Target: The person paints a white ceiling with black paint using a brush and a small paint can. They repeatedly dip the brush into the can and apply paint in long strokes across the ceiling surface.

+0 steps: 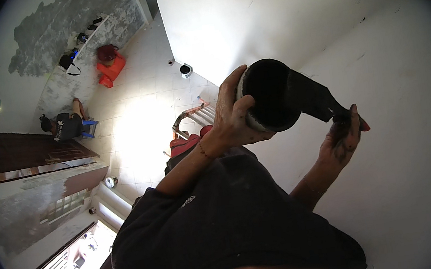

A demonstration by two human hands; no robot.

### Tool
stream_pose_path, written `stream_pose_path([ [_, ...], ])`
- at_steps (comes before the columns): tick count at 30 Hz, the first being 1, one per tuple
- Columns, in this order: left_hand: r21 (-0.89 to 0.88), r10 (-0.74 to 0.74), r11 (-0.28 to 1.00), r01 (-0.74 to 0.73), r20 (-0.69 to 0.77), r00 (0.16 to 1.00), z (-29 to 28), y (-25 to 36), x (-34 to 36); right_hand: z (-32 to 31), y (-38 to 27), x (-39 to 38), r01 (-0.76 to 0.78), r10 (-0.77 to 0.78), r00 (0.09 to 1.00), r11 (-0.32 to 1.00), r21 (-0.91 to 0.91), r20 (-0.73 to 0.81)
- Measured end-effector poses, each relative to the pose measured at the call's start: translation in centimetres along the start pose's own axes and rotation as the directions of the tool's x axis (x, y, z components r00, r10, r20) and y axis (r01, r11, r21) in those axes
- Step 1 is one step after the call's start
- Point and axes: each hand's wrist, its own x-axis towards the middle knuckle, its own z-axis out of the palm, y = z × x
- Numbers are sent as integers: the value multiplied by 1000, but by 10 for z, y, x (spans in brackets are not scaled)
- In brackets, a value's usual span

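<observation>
In the head view, my left hand point(230, 115) is closed round a round tub point(268, 96) with a very dark interior, tilted so its opening faces up toward me. My right hand point(342, 137), smeared with dark stuff, grips a putty knife point(312, 94) whose wide blade is coated black; a bit of red handle shows by my fingertips. The blade lies over the tub's right rim. A pale wall point(374, 179) is beside both hands, to the right.
Below me stand a stepladder point(200, 113) and red padded items. On the tiled floor point(137, 74) sit a small pot point(185, 70) and red bags point(111, 66). Another person point(66, 126) is on a blue stool at left, near a wooden door point(16, 147).
</observation>
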Motion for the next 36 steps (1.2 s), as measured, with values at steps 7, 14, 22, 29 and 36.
stream_pose_path([
  [7,51,7,999,-9,52,999,-7,0,10,-1,30,4,-495,635,745,324,806,202],
  [14,-38,3,999,-4,-25,1000,-6,-1,13,-3,1,-7,122,-113,992,930,-347,47],
  [22,-42,12,999,-12,-6,1000,-5,-2,15,16,-46,11,-137,163,984,946,293,-66],
  [29,-51,33,998,-33,14,999,-1,-6,12,21,-48,8,-91,126,985,961,260,-122],
  [36,10,93,996,-93,-51,994,1,-7,8,15,-55,6,-178,185,983,955,238,-11],
])
